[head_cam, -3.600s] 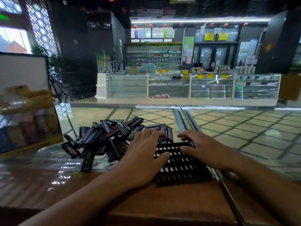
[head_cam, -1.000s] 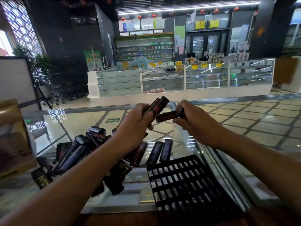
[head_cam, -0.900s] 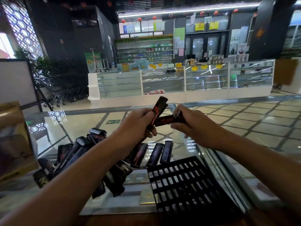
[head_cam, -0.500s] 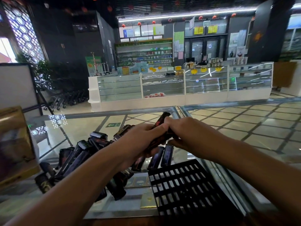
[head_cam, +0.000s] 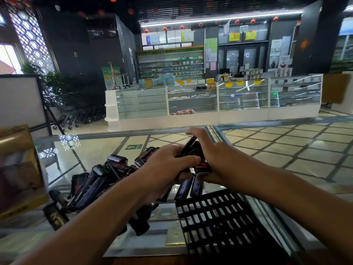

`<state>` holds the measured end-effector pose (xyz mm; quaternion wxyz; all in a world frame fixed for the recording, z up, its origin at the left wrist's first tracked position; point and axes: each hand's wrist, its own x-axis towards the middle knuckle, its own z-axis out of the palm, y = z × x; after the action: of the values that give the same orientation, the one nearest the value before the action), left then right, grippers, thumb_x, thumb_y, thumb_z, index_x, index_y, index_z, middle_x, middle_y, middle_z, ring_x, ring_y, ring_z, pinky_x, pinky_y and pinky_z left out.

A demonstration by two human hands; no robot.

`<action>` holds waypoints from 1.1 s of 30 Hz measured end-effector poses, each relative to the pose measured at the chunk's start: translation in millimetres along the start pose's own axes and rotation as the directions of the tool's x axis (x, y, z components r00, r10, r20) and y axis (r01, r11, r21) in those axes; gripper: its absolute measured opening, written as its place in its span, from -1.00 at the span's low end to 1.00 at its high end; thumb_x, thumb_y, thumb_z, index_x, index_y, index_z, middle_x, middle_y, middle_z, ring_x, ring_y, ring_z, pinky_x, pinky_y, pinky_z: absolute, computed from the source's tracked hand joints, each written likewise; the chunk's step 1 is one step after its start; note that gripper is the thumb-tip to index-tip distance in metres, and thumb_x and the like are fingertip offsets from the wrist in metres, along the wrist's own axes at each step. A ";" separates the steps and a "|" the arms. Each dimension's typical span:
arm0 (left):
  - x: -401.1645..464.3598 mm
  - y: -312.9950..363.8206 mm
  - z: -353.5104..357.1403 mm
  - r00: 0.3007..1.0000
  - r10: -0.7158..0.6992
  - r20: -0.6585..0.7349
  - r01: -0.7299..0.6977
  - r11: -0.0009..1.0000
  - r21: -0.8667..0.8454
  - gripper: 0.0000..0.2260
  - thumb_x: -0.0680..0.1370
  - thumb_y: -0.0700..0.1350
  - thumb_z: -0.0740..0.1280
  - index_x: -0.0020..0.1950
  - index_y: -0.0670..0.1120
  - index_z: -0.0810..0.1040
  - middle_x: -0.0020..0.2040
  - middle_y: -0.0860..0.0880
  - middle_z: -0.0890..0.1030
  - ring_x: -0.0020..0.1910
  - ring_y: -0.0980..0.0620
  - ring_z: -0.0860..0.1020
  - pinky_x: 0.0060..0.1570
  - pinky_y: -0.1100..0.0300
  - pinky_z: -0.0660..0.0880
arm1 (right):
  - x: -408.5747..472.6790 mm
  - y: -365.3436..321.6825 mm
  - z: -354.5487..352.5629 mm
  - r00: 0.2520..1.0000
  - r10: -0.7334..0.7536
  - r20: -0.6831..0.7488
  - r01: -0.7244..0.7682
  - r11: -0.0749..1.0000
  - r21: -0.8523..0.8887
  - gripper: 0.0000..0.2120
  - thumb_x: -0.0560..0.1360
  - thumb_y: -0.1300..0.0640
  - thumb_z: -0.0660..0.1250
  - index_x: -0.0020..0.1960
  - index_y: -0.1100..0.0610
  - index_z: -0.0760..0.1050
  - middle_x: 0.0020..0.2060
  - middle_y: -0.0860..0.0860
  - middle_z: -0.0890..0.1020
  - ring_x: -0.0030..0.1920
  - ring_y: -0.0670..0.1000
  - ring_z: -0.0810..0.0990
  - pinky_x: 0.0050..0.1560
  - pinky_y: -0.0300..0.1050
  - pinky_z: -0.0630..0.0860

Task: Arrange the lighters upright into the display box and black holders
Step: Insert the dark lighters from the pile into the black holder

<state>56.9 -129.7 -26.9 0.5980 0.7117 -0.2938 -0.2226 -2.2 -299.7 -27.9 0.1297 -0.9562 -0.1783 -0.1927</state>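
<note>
While the black gridded plastic holder (head_cam: 215,222) lies flat on the glass worktop (head_cam: 91,150), both hands meet just beyond it: left hand (head_cam: 168,169) and right hand (head_cam: 214,157) curl round slim glossy black lighters (head_cam: 193,150), long axis tilted up-away. Loose pile (head_cam: 99,178) left of holder.

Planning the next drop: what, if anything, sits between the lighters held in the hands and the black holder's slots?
Nothing visible blocks the way. Both hands grip the lighters above the glass counter; the black holder lies just below, its slots empty. Two loose lighters lie at its far edge.
</note>
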 end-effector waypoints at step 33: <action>6.0 -3.5 -9.0 0.965 0.240 -0.102 -0.243 0.970 -0.021 -0.89 0.63 -0.23 0.29 0.13 -0.09 0.51 -0.27 0.04 0.59 -0.35 0.05 0.54 -0.36 0.17 0.47 | -6.1 20.0 -11.4 0.918 0.376 -0.129 -0.122 0.576 0.808 -0.78 0.56 0.24 0.36 0.15 0.00 0.53 -0.22 0.07 0.69 -0.21 0.03 0.59 -0.15 -0.10 0.57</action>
<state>67.7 -126.9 -28.4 0.6463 0.6706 -0.3447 -0.1177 -3.4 -323.1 -23.8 0.5854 -0.7781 -0.0860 -0.2108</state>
